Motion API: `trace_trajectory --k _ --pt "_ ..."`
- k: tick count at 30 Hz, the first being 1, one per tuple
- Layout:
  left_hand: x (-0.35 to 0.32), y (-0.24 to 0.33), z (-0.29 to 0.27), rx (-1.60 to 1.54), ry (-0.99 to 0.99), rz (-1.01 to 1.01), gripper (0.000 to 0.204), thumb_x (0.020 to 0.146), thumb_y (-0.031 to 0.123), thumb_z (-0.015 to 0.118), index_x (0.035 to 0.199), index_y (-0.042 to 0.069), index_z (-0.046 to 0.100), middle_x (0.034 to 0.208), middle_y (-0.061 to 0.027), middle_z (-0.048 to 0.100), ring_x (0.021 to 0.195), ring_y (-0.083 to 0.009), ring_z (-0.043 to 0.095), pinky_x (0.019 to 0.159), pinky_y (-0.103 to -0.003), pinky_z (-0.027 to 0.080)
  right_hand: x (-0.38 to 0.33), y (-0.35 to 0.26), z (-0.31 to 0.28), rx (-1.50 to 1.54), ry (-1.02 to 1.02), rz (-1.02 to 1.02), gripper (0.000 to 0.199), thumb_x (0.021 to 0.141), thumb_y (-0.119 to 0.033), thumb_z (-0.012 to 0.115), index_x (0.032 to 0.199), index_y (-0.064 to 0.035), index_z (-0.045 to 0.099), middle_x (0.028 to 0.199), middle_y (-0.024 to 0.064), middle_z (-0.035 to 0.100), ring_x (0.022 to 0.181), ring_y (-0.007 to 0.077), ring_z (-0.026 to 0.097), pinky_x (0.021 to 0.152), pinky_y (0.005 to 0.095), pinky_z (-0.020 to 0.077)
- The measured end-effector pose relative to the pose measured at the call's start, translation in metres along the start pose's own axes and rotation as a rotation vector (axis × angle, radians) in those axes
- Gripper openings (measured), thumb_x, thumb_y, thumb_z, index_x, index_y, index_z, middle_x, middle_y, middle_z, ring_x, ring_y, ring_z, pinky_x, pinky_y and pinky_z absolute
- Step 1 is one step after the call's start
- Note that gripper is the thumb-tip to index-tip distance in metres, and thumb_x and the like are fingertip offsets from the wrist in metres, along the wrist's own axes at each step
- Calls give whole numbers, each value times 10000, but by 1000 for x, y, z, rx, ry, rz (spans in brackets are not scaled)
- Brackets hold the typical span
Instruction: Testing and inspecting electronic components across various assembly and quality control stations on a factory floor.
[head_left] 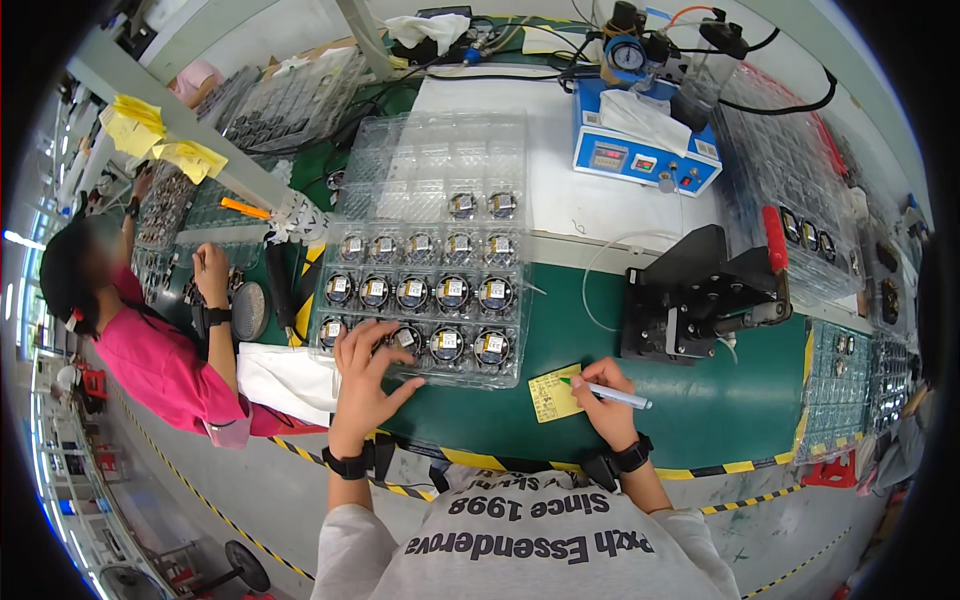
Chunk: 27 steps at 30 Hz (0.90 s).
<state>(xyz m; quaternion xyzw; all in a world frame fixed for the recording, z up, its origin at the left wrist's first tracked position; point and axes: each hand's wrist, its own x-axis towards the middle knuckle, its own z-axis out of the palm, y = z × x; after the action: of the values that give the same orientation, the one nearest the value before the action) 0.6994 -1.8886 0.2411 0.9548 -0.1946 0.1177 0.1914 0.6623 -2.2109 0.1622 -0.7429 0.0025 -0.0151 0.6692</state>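
My right hand (606, 402) grips a white marker pen (622, 396), its green tip on a small yellow paper note (553, 394) that bears handwriting. The note lies flat on the green bench mat. My left hand (366, 372) rests over the front edge of a clear plastic tray (438, 180), fingers spread over the nearest row. Several round black parts (453, 292) with white labels sit in the tray's near pockets, while most of its far pockets hold none. My left fingers cover part of one round part; whether they touch it is hard to tell.
A black hand press (690, 300) with a red handle stands right of the note. Behind it is a blue control box (645, 140) with a gauge. Stacked clear trays (790, 180) stand at the right. A co-worker in pink (165, 355) sits at the left beside a white cloth (288, 380).
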Motion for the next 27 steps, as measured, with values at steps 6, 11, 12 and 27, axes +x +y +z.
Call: trace_trajectory --k 6,11,12,27 --pt "55 -7 -22 47 -338 103 985 450 428 809 1318 228 387 1398 -109 268 1304 -374 208 1041 -552 145 0 5 1 -15 17 -10 161 831 -74 615 790 -36 464 624 22 551 538 56 513 485 186 403" --pt "73 -13 -15 76 -493 196 1139 396 445 819 1381 303 266 1437 -172 180 1325 -409 139 1008 -632 119 -6 -5 -1 47 35 23 159 835 -72 606 793 -40 456 626 27 543 530 58 503 483 193 409" --pt "73 -9 -14 113 -536 224 1157 386 461 818 1385 310 254 1443 -187 156 1324 -421 127 997 -643 130 -8 -5 0 51 20 8 159 835 -72 606 793 -40 456 626 27 543 530 58 503 483 193 409" --pt "96 0 -10 272 -763 206 1231 351 500 827 1376 250 192 1433 -238 106 1318 -444 109 934 -720 134 -6 -6 1 107 41 48 148 811 -47 617 783 -27 473 633 30 561 550 58 527 495 192 417"
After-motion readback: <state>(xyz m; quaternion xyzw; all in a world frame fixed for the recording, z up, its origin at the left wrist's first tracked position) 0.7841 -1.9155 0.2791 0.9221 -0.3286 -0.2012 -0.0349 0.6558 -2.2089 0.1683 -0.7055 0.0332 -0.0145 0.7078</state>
